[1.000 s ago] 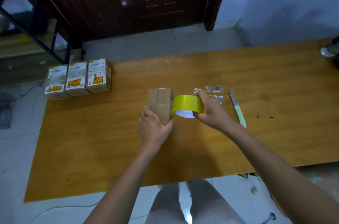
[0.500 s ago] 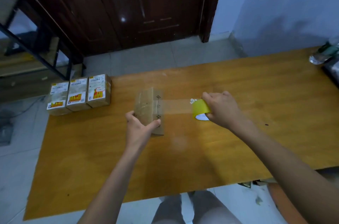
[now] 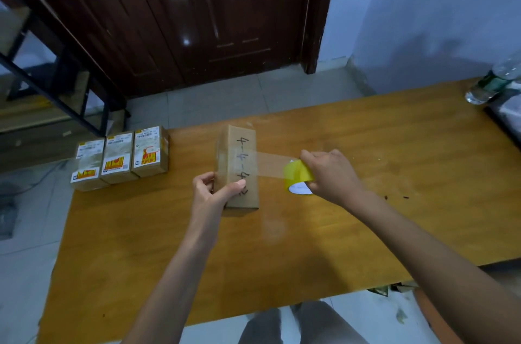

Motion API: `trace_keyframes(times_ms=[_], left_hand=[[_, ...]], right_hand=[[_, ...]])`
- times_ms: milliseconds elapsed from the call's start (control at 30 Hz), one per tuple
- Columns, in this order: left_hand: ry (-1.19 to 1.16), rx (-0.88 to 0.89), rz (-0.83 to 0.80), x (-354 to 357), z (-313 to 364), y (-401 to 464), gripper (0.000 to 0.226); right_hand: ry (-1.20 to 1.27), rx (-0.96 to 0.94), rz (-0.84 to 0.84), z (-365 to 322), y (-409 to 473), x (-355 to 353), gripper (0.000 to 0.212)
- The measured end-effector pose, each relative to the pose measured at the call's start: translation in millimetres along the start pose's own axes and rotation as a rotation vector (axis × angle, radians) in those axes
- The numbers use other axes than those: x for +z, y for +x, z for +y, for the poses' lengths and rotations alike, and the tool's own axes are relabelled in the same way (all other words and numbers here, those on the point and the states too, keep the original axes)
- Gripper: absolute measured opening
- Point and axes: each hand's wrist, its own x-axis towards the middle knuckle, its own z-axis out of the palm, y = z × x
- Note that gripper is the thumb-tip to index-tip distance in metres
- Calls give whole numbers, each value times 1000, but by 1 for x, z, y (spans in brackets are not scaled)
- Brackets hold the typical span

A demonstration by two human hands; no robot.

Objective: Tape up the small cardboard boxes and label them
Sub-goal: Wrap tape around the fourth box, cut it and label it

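Note:
A small brown cardboard box (image 3: 239, 151) with handwritten numbers on top lies on the wooden table (image 3: 366, 230). My left hand (image 3: 214, 191) grips its near end, thumb on top. My right hand (image 3: 329, 174) holds a yellowish tape roll (image 3: 297, 175) to the right of the box. A strip of clear tape (image 3: 267, 164) stretches from the roll across the box's top.
Three taped, labelled boxes (image 3: 121, 157) stand in a row at the table's far left corner. A plastic bottle (image 3: 490, 81) lies at the far right edge beside a dark object. A dark door and metal rack stand beyond the table.
My right hand pulled the roll away to the right of the box, drawing out a strip of tape. The box was turned so its written face is up. The view shifted.

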Motion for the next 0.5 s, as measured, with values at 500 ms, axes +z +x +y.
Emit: trace_keyframes(times_ms=[500], left_hand=[[-429,-60,-237,8,51,-27,55]], right_hand=[[107,-36,167,-33,8,-43,31]])
